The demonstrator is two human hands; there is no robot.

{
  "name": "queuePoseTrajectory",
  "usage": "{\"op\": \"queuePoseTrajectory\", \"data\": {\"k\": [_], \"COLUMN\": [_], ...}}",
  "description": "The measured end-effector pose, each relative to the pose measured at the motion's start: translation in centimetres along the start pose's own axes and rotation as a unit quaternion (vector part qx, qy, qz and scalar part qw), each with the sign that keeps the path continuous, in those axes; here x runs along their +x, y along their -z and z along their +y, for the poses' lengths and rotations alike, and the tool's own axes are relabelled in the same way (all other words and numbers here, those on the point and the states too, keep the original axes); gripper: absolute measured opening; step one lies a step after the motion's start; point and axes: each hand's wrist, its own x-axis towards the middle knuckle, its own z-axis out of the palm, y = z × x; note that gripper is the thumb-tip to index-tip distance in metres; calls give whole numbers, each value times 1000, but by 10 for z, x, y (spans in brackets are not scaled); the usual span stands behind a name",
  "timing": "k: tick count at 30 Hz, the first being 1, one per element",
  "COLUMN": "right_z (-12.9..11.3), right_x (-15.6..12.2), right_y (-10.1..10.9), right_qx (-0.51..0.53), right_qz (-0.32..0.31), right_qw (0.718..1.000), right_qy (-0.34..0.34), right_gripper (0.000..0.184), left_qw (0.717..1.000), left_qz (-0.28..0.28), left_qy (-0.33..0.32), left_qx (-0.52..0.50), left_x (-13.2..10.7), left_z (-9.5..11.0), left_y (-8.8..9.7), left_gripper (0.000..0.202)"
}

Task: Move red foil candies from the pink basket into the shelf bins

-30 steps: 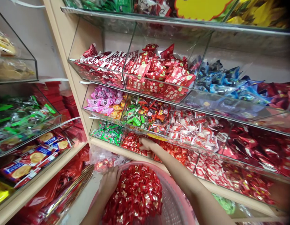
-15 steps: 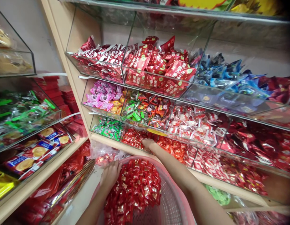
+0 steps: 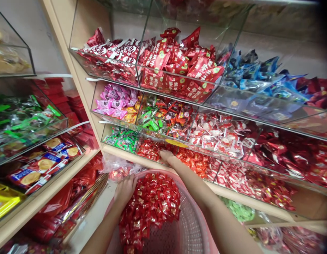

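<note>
A pink plastic basket [image 3: 191,197] with mesh-like walls stands below the shelves, holding a heap of red wrapped candies [image 3: 155,201] piled toward its left side. My left hand [image 3: 125,190] lies over the basket's left rim, fingers close together and bent around it. Reaching across the basket, my right hand [image 3: 167,157] is inside a low shelf bin of red candies [image 3: 150,150]. Its fingertips are hidden at the candies, so what they hold does not show. Orange-red candies [image 3: 192,162] lie just right of that hand.
Clear panels divide the shelf above, where red packets [image 3: 179,67] and blue packets [image 3: 261,77] are heaped. Green-wrapped candies [image 3: 121,137] fill the bin to the left. A clear plastic bag [image 3: 119,167] sits behind my left hand. A wooden shelf edge [image 3: 131,158] runs behind the basket.
The view has tilted slightly down, so the shelves appear higher. My right hand stays in the red candy bin with little movement; my left hand remains at the basket rim.
</note>
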Motion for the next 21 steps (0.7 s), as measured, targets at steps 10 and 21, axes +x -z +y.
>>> {"op": "queuePoseTrajectory", "data": {"k": [10,21], "right_z": [3,3], "right_x": [6,11], "right_y": [-10,-9], "right_qx": [32,18], "right_qz": [20,-17], "right_qw": [999,999], "right_qy": [-13,-24], "right_gripper": [32,39], "left_qw": [1000,1000], "left_qz": [-9,5], "left_qy": [0,-9], "left_qx": [4,14], "left_x": [0,0], "left_z": [-1,-1], "left_y": [1,0], "left_gripper": [46,46]}}
